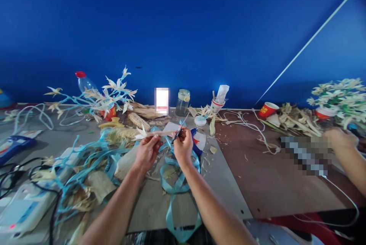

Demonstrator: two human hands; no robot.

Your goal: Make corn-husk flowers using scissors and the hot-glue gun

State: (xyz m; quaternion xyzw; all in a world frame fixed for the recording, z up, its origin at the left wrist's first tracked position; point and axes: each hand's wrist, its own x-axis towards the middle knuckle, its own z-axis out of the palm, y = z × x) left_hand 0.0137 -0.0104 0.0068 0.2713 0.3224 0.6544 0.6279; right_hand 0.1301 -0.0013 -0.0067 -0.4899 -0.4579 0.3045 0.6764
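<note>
My left hand (147, 151) pinches a pale corn-husk flower (141, 134), its pointed petals toward the left. From it a flat husk strip (164, 133) runs right, to the fingers of my right hand (183, 144). That hand is closed on a dark tool that looks like scissors (177, 136), a thin metal tip pointing up; its exact shape is partly hidden by the fingers. Light-blue ribbon (171, 187) lies looped beneath both hands. Just behind my right hand is a blue glue gun (196, 144), partly covered.
Blue-stemmed husk flowers (114, 84) stand in a red cup at the left. A glass jar (183, 102) and a white cup (217, 104) are at the back. Blue stems (74, 176) and a power strip (31, 203) lie left. Another person's hand (340, 138) is at the right.
</note>
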